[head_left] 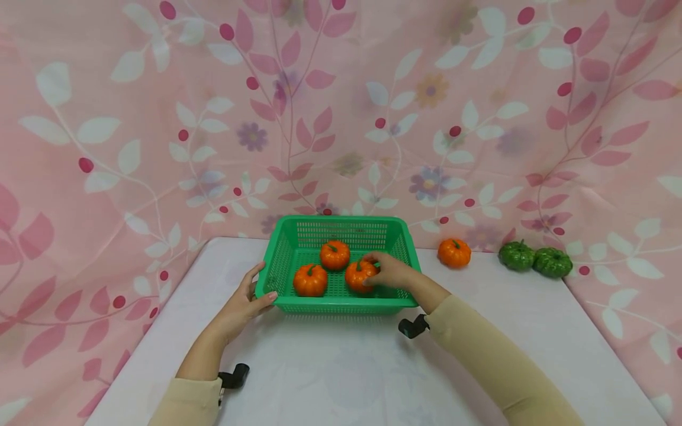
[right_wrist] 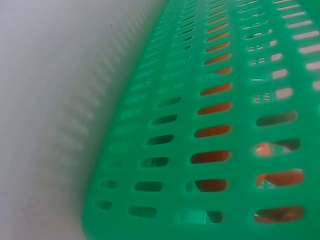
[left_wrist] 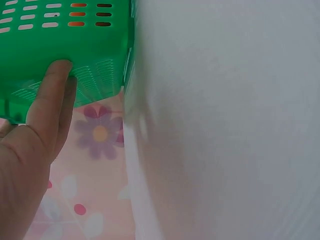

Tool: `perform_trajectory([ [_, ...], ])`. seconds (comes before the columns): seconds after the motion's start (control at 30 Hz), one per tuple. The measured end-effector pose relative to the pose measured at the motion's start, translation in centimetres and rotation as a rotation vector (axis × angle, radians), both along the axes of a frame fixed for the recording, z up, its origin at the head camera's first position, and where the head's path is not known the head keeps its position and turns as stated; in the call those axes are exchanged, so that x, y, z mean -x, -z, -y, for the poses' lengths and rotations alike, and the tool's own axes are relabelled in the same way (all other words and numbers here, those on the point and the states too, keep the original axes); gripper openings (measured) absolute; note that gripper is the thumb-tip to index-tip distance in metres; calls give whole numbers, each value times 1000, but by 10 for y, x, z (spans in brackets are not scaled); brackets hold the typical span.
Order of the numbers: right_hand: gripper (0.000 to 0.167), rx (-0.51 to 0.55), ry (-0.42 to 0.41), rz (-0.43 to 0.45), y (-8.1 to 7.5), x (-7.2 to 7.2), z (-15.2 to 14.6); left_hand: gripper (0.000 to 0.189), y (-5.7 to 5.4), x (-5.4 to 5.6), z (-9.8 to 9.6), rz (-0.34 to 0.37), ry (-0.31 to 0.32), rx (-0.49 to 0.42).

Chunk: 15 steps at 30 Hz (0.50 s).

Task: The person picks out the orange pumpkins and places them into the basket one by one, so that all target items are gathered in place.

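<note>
Thumb over the rim, your left hand (head_left: pixel 241 306) holds the basket (head_left: pixel 341 302) at its near left corner, fingers against the outer side wall; a firm hold there should stop it skidding on the table (head_left: pixel 341 373). Inside, the left pumpkin (head_left: pixel 311 281) sits toward the near left corner. The back pumpkin (head_left: pixel 334 255) is just beyond it, around the middle, so mind your fingertips there. The right pumpkin (head_left: pixel 357 277) is toward the near right corner, and your right hand (head_left: pixel 393 274) grips it closely from the right side; whether it bears on the basket floor, these views cannot tell. Work low and level, let your fingers part gently at any release, and raise your wrist enough to clear the rim at the near right corner. Farther right, the loose pumpkin (head_left: pixel 454 254) lies by the table's far edge, with two green pumpkins (head_left: pixel 516 256) (head_left: pixel 553 263) side by side at the far right corner.
</note>
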State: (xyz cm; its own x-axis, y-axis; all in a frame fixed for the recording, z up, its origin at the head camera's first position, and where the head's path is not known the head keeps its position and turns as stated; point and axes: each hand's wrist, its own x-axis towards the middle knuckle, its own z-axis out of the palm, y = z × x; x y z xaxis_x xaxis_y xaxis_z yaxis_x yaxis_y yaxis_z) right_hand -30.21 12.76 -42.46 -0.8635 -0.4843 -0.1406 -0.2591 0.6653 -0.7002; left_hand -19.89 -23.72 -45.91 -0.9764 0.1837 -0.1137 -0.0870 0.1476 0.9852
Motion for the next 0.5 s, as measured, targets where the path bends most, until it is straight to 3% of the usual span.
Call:
perform_trajectory([
  [0.5, 65, -68, 15, 2, 2, 1, 1, 91, 4, 0, 1, -10, 4, -3],
])
